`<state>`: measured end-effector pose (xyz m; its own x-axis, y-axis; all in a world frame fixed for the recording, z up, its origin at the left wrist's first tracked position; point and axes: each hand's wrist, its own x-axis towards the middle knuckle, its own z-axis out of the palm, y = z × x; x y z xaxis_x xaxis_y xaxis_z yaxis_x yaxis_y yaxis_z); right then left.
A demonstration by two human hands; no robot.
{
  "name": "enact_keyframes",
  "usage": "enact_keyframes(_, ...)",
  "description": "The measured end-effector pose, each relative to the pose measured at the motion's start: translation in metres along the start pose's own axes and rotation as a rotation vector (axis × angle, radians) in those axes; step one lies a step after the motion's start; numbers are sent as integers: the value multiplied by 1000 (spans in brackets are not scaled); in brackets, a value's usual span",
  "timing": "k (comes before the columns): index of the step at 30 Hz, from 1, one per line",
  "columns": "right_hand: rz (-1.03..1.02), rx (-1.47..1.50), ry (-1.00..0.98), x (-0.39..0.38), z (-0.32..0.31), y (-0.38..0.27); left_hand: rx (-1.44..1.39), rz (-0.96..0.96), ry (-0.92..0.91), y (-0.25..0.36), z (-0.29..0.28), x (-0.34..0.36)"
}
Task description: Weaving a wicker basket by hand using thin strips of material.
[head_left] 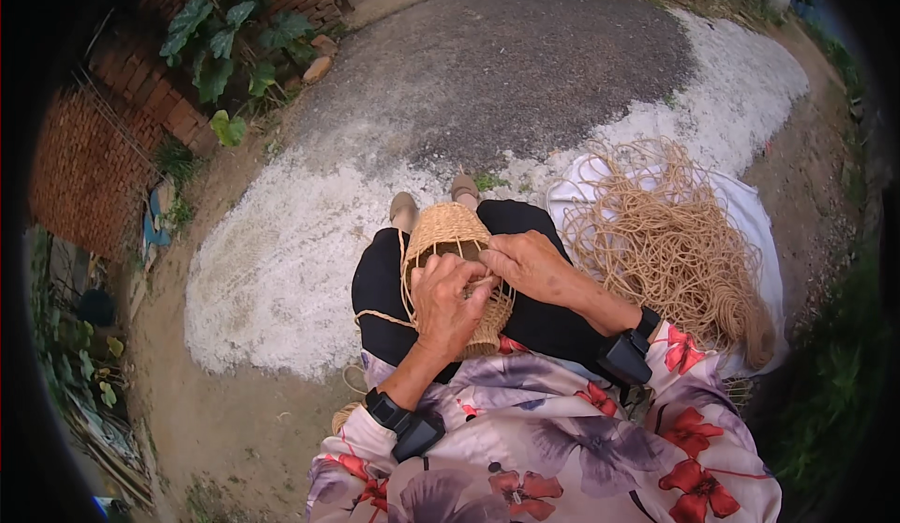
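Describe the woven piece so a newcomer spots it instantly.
Start at the black trousers. On the lap, the left hand and right hand touch the tan woven piece. Unlike the tangled cord heap at right, it has tightly woven, rounded walls.

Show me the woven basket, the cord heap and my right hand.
Woven basket (450, 227): head view, its far woven band.
Cord heap (670, 246): head view, middle of the tangle.
Right hand (532, 264): head view, its back.

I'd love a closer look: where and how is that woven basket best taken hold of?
Probably the basket's closely woven far end, coming from the side of the shoes. That end looks broad and rounded, its top free of fingers, while the left hand and right hand are at the gap nearer the body, crossed by thin strands.
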<state>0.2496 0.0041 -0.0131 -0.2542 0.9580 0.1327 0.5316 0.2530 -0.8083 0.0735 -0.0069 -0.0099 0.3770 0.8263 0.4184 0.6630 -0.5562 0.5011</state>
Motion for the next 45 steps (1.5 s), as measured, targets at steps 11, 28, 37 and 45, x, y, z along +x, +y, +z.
enact_keyframes(11,-109,264,3,-8,-12,-11,-69,-51,-41,0,-2,4)
enact_keyframes(28,87,211,107,7,2,8,-192,-106,-26,-8,-13,6)
enact_keyframes(37,33,651,-61,-9,19,6,-387,-183,-115,-13,-25,10)
enact_keyframes(45,-130,542,-106,-12,27,12,-490,-138,-142,-19,-26,5)
